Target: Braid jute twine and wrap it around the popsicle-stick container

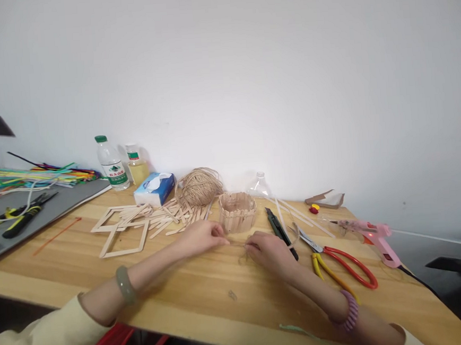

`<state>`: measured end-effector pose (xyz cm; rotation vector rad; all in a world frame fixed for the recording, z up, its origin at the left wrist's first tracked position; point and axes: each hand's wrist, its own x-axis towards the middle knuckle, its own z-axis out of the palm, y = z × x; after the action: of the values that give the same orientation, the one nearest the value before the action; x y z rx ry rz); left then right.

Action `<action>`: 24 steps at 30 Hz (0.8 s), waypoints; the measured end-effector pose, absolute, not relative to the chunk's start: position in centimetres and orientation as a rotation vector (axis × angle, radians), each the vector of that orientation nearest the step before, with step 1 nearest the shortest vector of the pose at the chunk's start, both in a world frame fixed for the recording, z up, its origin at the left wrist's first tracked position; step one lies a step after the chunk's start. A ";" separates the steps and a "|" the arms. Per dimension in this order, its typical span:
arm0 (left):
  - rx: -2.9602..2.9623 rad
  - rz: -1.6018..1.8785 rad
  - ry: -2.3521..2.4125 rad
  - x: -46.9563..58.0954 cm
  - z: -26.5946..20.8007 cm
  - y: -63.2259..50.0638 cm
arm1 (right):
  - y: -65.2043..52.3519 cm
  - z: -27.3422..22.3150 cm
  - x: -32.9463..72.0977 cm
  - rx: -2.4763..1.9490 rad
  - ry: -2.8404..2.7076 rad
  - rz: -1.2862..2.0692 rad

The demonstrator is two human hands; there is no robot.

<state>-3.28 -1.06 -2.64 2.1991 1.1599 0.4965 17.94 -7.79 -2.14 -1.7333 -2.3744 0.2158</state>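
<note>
A thin strand of twine runs between my two hands, just above the tabletop. My left hand pinches one end of it between thumb and fingers. On the other side my right hand is closed on the strand, with a small loose bit hanging below the fingertips. Right behind the hands stands a small basket made of wooden craft sticks. A dark utility knife lies beside my right hand. The large ball of twine rests behind my left hand.
Scissors with red and yellow handles and a pink glue gun lie at the right. Loose craft sticks, stick frames, a tissue pack and a water bottle are at the left. A cut bottle top stands by the wall.
</note>
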 end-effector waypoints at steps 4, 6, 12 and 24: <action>2.289 0.387 1.228 -2.5 -3.4 -0.9 | -6.7 -2.1 17.9 -1.774 -2.364 0.199; 2.325 0.397 1.290 -2.4 -3.7 -0.1 | -6.3 -2.1 18.3 -1.826 -2.344 0.172; 2.443 0.460 1.341 -2.7 -4.3 1.2 | -5.4 -2.1 19.7 -1.953 -2.306 0.130; 2.399 0.348 1.362 -2.2 -3.7 2.6 | -2.7 -1.5 20.1 -2.144 -2.277 -0.056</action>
<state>-2.24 2.57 -3.66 2.3991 1.3617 0.3475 20.10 -2.69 -1.50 -2.1443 -2.2774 -0.0559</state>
